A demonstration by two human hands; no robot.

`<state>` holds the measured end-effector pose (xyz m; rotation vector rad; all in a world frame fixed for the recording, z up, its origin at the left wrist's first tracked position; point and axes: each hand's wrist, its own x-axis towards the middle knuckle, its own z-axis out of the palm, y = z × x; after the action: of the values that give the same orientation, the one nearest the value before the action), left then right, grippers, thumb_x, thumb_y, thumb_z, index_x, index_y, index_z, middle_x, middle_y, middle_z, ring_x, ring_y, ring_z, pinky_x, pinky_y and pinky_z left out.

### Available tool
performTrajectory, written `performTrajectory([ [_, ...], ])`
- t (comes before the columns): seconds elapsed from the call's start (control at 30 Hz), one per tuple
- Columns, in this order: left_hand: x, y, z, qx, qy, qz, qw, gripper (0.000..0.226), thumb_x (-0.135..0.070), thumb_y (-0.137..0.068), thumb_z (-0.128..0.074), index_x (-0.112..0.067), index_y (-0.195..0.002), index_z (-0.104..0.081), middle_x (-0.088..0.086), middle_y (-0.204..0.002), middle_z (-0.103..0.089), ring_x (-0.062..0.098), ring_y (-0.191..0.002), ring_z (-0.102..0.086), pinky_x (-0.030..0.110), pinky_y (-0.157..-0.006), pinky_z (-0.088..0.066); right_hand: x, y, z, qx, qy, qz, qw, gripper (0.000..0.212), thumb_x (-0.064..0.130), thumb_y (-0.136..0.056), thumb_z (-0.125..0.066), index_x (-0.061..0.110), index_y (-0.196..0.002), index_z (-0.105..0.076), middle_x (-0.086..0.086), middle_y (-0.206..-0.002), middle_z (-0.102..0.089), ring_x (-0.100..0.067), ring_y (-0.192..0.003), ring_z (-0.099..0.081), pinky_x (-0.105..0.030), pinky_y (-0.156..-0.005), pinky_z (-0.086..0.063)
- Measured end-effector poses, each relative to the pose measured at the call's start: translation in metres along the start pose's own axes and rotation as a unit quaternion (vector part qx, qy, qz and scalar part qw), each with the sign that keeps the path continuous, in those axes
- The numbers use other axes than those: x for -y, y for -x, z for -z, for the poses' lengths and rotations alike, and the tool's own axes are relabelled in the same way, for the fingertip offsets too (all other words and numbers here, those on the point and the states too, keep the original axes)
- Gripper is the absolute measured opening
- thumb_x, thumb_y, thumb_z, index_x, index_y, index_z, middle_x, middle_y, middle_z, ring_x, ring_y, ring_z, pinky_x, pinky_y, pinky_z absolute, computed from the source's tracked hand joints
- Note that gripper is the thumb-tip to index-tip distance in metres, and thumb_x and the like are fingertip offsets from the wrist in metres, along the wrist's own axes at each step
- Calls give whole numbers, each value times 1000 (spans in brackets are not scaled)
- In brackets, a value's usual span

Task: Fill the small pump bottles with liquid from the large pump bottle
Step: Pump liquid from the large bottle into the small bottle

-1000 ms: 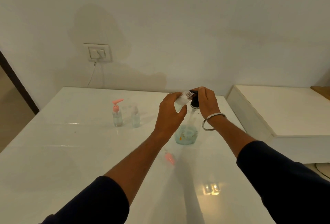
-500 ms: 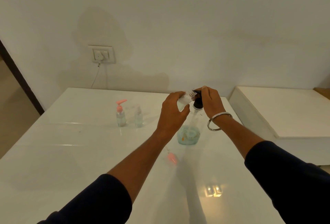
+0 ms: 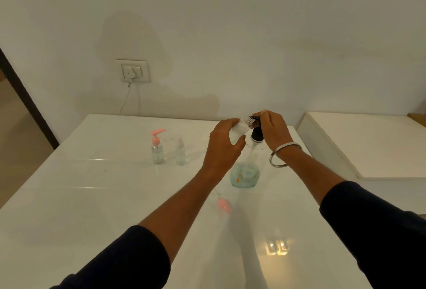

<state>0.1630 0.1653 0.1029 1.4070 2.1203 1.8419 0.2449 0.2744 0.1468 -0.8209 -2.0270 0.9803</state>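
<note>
The large clear pump bottle (image 3: 245, 173) stands on the white table (image 3: 92, 196), with pale blue liquid low in it and a black pump head. My right hand (image 3: 273, 130) is closed over that pump head from the right. My left hand (image 3: 222, 148) holds a small clear bottle (image 3: 239, 128) tilted, its open threaded neck right at the black nozzle. A small bottle with a pink pump (image 3: 157, 147) and a small bottle without a cap (image 3: 180, 151) stand to the left. A loose pink pump (image 3: 224, 204) lies near the large bottle.
A wall socket (image 3: 134, 71) with a plug and hanging cable sits above the table's far edge. A lower white surface (image 3: 368, 143) adjoins the table on the right. A dark door frame (image 3: 25, 99) runs along the left. A silver bangle (image 3: 284, 154) circles my right wrist.
Both hands keep the same hold on the small bottle and the pump head. Everything sits slightly further right in the picture as the head camera shifts.
</note>
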Motion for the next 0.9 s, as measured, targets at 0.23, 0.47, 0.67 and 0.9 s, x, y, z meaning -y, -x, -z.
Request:
performTrajectory([
  [0.23, -4, -1, -2, -4, 24, 6, 1000, 37, -14, -82, -67, -14, -118, -58, -3, -112, -62, 6, -99, -56, 14, -87, -43, -3, 1, 1, 6, -8, -10, 1000, 38, 13, -98, -29, -4, -97, -63, -17, -90, -63, -21, -80, -56, -8, -65, -44],
  [0.47, 2, 1, -7, 4, 23, 28, 999, 38, -16, -83, -66, -15, -120, -56, -3, -114, -61, 6, -101, -55, 15, -89, -42, -7, 6, -5, -24, -25, -9, 999, 37, 8, -97, -29, -2, -97, -64, -7, -87, -61, -11, -71, -55, -1, -58, -41],
  [0.67, -2, 2, -1, 4, 15, 13, 1000, 37, -16, -83, -67, -15, -119, -57, -3, -113, -62, 4, -99, -54, 8, -86, -39, -4, 6, -2, -15, -8, 7, 1000, 37, 9, -97, -29, 0, -96, -65, -9, -89, -63, -18, -80, -56, -3, -62, -42],
  [0.9, -4, -1, -1, -3, 18, 6, 1000, 38, -16, -82, -68, -15, -119, -57, -3, -114, -62, 7, -101, -55, 16, -90, -43, -5, 1, 1, 3, -9, 1, 1000, 37, 13, -97, -30, -2, -98, -64, -17, -92, -65, -25, -84, -58, -11, -68, -45],
])
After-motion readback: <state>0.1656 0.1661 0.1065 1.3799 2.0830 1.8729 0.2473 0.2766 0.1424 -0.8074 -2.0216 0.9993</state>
